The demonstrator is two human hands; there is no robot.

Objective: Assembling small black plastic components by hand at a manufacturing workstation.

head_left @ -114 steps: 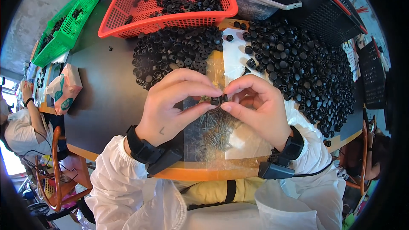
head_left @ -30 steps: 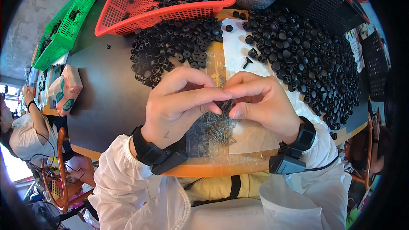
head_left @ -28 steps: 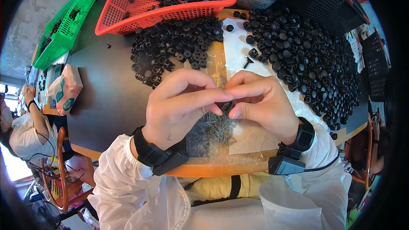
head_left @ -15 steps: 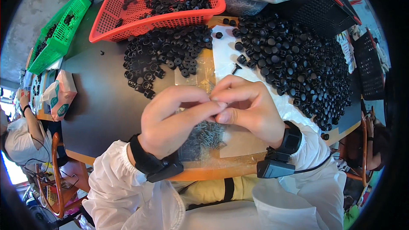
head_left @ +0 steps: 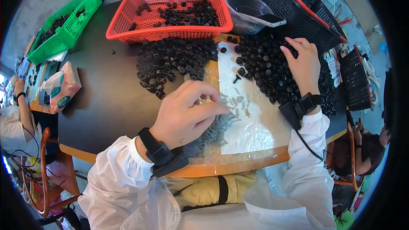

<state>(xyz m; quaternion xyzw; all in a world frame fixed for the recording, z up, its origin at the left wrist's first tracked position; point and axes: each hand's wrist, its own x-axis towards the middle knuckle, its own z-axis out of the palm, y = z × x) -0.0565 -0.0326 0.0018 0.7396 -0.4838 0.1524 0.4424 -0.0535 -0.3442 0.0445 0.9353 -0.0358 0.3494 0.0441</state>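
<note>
My left hand (head_left: 185, 113) hovers at a heap of thin metal pieces (head_left: 217, 130), its thumb and bent fingers apart, with nothing visible between them. The heap looks like small springs or pins, and several lie loose on the white sheet (head_left: 251, 134). Farther right, my right hand (head_left: 304, 61) reaches over a large pile of round black caps (head_left: 270, 70). Its thumb and forefinger are spread, and no cap shows between them. Left of the sheet lies a second pile, of black rings and discs (head_left: 183, 59). A small black T-shaped part (head_left: 237, 78) rests on the sheet.
A red basket (head_left: 170, 34) with black parts stands behind the ring pile. Beside it are a clear tub (head_left: 245, 21) with a phone (head_left: 270, 20) across it and a black basket (head_left: 298, 15). On the left are a green basket (head_left: 68, 30) and a tissue box (head_left: 64, 87). Other people sit at both sides.
My hands were together over the metal pieces, fingertips meeting; now they are apart. The right has moved far and right to the caps, while the left has stayed near the metal heap.
</note>
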